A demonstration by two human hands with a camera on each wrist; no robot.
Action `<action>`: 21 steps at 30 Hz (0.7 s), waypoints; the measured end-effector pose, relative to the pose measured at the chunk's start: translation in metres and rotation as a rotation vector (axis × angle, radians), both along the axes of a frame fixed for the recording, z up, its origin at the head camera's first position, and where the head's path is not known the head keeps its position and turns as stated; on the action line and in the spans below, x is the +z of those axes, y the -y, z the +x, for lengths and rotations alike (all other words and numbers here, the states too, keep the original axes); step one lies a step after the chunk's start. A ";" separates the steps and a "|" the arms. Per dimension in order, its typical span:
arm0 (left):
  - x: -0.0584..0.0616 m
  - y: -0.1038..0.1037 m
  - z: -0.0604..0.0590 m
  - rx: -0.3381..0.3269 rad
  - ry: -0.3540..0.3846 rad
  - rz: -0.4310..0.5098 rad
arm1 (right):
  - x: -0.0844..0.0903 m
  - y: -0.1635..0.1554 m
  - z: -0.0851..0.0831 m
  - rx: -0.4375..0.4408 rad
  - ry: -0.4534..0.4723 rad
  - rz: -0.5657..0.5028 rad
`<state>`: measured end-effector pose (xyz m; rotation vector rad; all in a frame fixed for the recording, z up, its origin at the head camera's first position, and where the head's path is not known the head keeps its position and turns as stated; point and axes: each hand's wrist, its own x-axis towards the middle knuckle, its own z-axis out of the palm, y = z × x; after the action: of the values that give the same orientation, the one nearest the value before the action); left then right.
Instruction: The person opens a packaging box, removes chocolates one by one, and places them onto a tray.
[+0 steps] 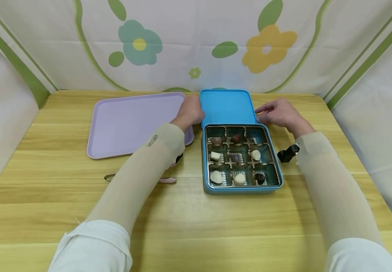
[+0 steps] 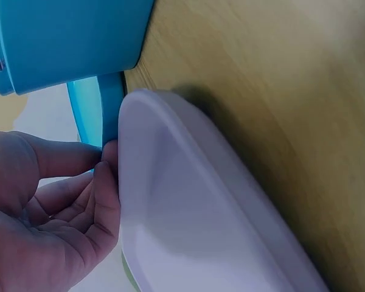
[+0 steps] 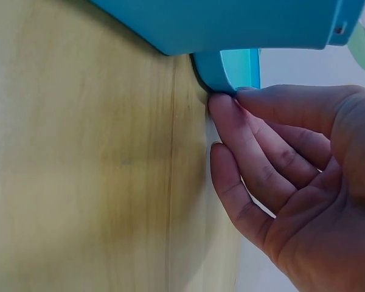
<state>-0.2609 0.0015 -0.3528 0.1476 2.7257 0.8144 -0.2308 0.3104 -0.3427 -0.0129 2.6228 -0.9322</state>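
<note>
Head view. The blue lid [image 1: 226, 107] lies flat toward the far edge of the worktop [image 1: 189, 215], directly behind the open blue tin [image 1: 241, 189] and touching or just overlapping its far rim. Your left hand [image 1: 190, 112] is on the lid's left edge, your right hand [image 1: 279, 112] on its right edge, so the lid sits between your hands, both about equally close. The lid is nearly square, with no clear long axis; its sides run parallel to the worktop edges. The tin holds a nine-cell insert with several small sweets [image 1: 216, 176] in it. The lilac tray [image 1: 131, 122] lies left of the lid, its right rim just beside your left hand, with little room on that side. A thin pink tool [image 1: 167, 180] lies partly under your left forearm, nearer the front edge. A small black object [image 1: 287, 154] sits just right of the tin.

Left wrist view. Your left fingertips [image 2: 109, 159] press against the lid's [image 2: 100, 109] rim, fingers loosely bent, not wrapped round it. The tray's rim [image 2: 170, 158] touches or nearly touches the same fingers.

Right wrist view. Your right fingertips [image 3: 225, 109] rest on the lid's [image 3: 228, 70] corner rim, fingers fairly straight; the hand touches the lid and does not clamp it. Bare wood lies below the hand.
</note>
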 end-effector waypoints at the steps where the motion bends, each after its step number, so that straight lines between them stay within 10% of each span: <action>1: 0.001 0.000 0.001 -0.001 -0.004 -0.006 | 0.000 0.000 0.000 0.000 0.000 0.003; 12: 0.009 -0.001 0.010 -0.004 -0.003 -0.025 | -0.002 0.002 -0.001 0.011 -0.009 0.022; 21: 0.004 0.012 0.013 0.133 -0.106 0.210 | -0.005 -0.002 0.000 -0.004 -0.054 0.013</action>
<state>-0.2481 -0.0100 -0.3491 0.0550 2.7659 1.1629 -0.2312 0.3119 -0.3482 -0.0299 2.6794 -0.9289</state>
